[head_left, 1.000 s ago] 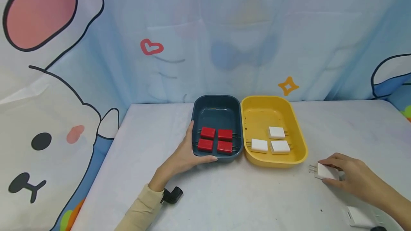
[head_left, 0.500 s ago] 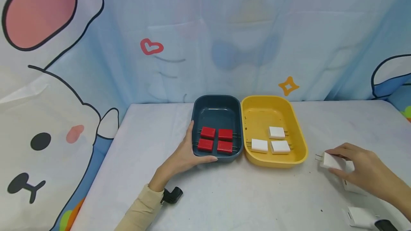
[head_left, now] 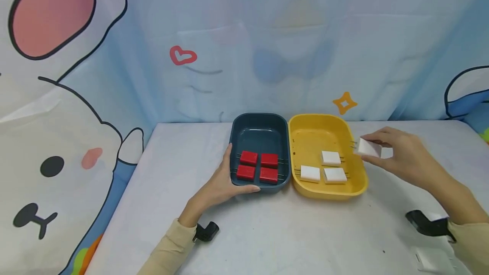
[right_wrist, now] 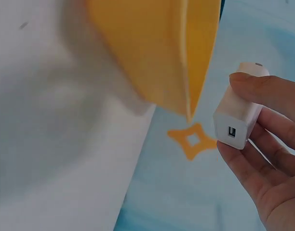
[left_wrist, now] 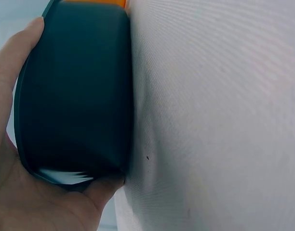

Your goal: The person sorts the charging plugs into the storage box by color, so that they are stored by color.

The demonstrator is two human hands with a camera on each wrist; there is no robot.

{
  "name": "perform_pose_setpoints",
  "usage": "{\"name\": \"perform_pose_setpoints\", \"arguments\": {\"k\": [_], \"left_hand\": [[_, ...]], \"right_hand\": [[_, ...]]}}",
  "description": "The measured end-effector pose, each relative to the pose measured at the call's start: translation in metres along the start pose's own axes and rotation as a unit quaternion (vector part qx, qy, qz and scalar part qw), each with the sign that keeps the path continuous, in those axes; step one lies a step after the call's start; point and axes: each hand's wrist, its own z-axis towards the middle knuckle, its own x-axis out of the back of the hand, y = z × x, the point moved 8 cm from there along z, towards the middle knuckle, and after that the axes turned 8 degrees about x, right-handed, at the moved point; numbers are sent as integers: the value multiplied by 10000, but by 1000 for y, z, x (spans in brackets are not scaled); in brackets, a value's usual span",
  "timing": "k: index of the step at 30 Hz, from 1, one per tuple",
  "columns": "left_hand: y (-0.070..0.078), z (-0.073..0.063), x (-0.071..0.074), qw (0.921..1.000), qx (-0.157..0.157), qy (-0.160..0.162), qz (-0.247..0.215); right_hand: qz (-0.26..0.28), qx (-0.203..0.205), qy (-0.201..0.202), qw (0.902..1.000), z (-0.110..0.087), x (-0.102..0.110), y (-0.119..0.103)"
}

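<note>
A white USB wall charger (head_left: 368, 148), its prongs facing left, is pinched between thumb and fingers of my right hand (head_left: 406, 156), at the right rim of the yellow tray (head_left: 309, 139). Its USB port end shows in the right wrist view, where the charger (right_wrist: 236, 106) is raised off the table. My left hand (head_left: 219, 186) grips the front left corner of the dark blue tray (head_left: 259, 137), thumb along the front and fingers up the left side. Several red chargers (head_left: 246, 172) lie in two rows inside that tray. Three white chargers (head_left: 310, 173) lie in the yellow one.
Both trays stand side by side at the table's back edge, before a printed curtain (head_left: 290, 33). Another white charger (head_left: 433, 260) lies at the table's front right, near my right sleeve (head_left: 471, 241). A black wrist camera (head_left: 425, 223) partly covers a further white thing.
My right hand has lifted the white charger off the right of the table and carried it away from me and leftward to the yellow tray's rim. My left hand has stayed on the blue tray.
</note>
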Motion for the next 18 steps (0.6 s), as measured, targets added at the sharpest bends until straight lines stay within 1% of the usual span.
{"name": "perform_pose_setpoints", "arguments": {"k": [2,6,7,10,14,18], "left_hand": [[1,1,-2,10000,-67,-27,-24],[1,1,-2,10000,-8,9,-12],[0,1,-2,10000,40,27,4],[-1,1,-1,9999,93,52,14],[-2,2,0,9999,157,55,21],[-3,1,0,9997,222,44,11]], "right_hand": [[188,148,-11,9997,12,-5,-9],[524,400,77,9978,36,-15,-27],[603,425,69,9972,41,-18,-31],[905,366,-142,9951,55,-33,-39],[1143,382,-425,9918,66,-56,-51],[1075,365,-497,9923,70,-72,-58]]}}
